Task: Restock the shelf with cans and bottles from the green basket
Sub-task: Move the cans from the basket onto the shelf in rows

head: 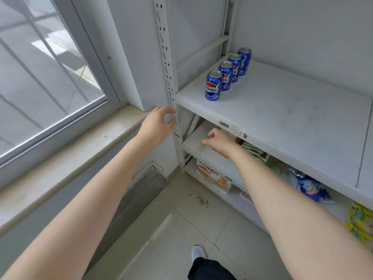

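A: On the white metal shelf (282,110), toward its left end, four blue cola cans (225,75) with silver tops stand in a single file running from the front edge back toward the rear wall; why file them like that, do you think?

B: Likely so the front can (213,85) faces a shopper and the rest feed forward behind it; it also leaves the wide board to the right bare for more stock.

A: And their axes?

B: Each can stands upright, long axis vertical, pull-tab end up; the front one turns its printed logo outward toward the aisle; the row itself slants a little rightward as it recedes.

A: What of the hands?

B: The left hand (156,126) rests against the perforated white upright post (171,93) of the rack, fingers loosely curled about its edge, holding nothing else; I judge it a steadying grip while leaning down; the right hand (221,143) reaches beneath the shelf lip toward the lower white tier (203,147), fingers spread and apparently empty, though what lies under the palm I cannot tell.

A: The green basket?

B: Not in view; nor any bottle; so the next item must come from somewhere outside the frame.

A: Below?

B: Snack packets, a blue one (308,187) among them.
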